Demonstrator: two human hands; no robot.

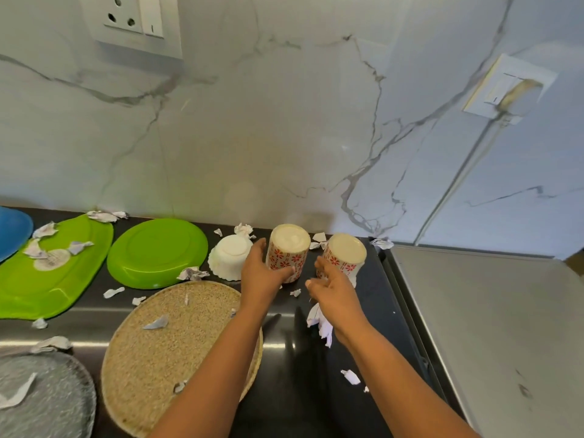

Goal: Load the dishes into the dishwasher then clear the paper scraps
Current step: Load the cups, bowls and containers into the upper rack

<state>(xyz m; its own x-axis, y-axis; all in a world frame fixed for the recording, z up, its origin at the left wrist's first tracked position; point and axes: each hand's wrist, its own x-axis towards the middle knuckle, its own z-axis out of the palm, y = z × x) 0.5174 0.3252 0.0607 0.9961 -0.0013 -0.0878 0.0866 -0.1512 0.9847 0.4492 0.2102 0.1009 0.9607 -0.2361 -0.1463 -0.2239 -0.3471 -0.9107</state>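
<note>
The left hand (260, 276) curls round the upturned left cup (289, 248) while the right hand (335, 289), fingers half spread, holds nothing and meets the right cup (346, 252), probably to lift both together.

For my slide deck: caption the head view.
Left hand grips one upturned patterned cup, right hand reaches the other, amid paper scraps.

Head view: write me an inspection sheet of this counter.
Surface: dark glossy countertop.
Job's things: two inverted red-patterned cups, left cup and right cup; inverted white bowl; green plate; green tray; blue plate; grey plate.
Clutter: paper scraps scattered over counter, tray, woven mat.
Hands: left hand grips left cup; right hand open at right cup.
Cables: pale cord runs down from right socket.
Surroundings: marble-look wall; switch socket; steel appliance top at right.
</note>
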